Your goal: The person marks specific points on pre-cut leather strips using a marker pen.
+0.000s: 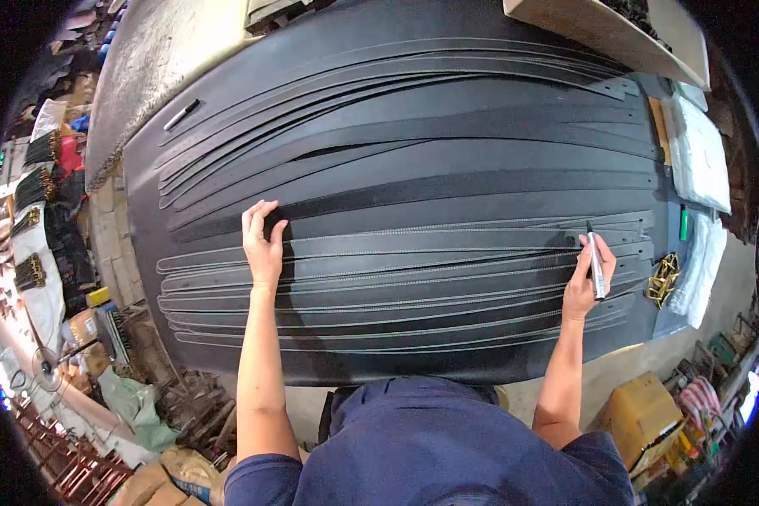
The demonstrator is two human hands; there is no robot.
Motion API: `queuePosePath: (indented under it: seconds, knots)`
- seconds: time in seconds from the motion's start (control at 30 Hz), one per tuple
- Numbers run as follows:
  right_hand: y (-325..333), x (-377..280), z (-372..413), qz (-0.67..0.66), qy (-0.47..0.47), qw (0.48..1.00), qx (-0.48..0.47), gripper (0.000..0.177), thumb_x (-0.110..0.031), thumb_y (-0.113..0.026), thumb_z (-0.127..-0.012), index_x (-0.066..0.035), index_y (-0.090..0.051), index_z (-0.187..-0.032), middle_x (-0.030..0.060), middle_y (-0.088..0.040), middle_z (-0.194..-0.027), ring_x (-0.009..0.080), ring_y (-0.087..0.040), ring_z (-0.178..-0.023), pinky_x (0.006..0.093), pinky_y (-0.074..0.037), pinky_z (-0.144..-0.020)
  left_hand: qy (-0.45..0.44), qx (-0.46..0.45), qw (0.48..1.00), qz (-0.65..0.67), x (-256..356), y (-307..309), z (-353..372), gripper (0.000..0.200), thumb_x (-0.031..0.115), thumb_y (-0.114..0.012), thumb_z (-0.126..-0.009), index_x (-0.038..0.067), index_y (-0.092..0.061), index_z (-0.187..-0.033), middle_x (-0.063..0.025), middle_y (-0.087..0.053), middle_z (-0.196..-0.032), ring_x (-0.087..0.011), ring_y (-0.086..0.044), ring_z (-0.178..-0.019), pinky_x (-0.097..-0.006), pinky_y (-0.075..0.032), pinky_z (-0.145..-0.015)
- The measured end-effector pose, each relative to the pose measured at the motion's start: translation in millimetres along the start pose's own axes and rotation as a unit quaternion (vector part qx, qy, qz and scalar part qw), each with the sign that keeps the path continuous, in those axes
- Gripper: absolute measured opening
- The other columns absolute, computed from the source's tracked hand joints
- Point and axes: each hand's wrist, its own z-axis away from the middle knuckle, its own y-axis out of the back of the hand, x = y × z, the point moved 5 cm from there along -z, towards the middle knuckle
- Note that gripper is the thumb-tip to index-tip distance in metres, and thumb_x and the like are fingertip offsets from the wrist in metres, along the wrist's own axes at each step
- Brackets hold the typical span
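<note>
Long black straps with pale stitched edges lie side by side across a dark tabletop. My right hand is closed around a silver and black marker pen, held over the right-hand ends of the stitched straps. At the left, my left hand hovers at or rests on a plain black strap; whether it touches cannot be made out. Its fingers are bent and its thumb stands apart, with nothing visible between them. More straps are bunched along the far side.
A second marker lies at the upper left. Brass-coloured buckles, a green object and clear plastic packs sit at the right edge. An open box stands at the far right corner. A yellow container is on the floor.
</note>
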Motion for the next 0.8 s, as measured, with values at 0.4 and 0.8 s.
queuePosePath:
  seconds: [0.4, 0.8]
  knots:
    - [-3.1, 0.2, -2.4, 0.041, 0.042, 0.998, 0.012, 0.02, 0.002, -0.057, -0.098, 0.005, -0.062, -0.117, 0.0151, -0.068, -0.108, 0.0223, -0.067, -0.098, 0.0336, -0.052, -0.09, 0.014, 0.006, 1.0, 0.023, -4.1, -3.5, 6.3, 0.039, -0.004, -0.067, -0.085, 0.005, -0.065, -0.123, -0.0139, -0.06, -0.127, -0.0315, -0.054, -0.126, -0.0379, -0.044, -0.104]
    - [-4.7, -19.9, -8.0, 0.105, 0.083, 0.991, 0.008, 0.019, 0.0, -0.062, -0.093, 0.001, -0.067, -0.111, 0.0131, -0.07, -0.099, 0.0223, -0.068, -0.089, 0.0333, -0.054, -0.081, 0.01, 0.016, 1.0, 0.02, -3.0, -5.3, 6.0, 0.035, -0.003, -0.068, -0.083, 0.004, -0.065, -0.118, -0.0147, -0.061, -0.124, -0.0309, -0.055, -0.125, -0.039, -0.043, -0.105]
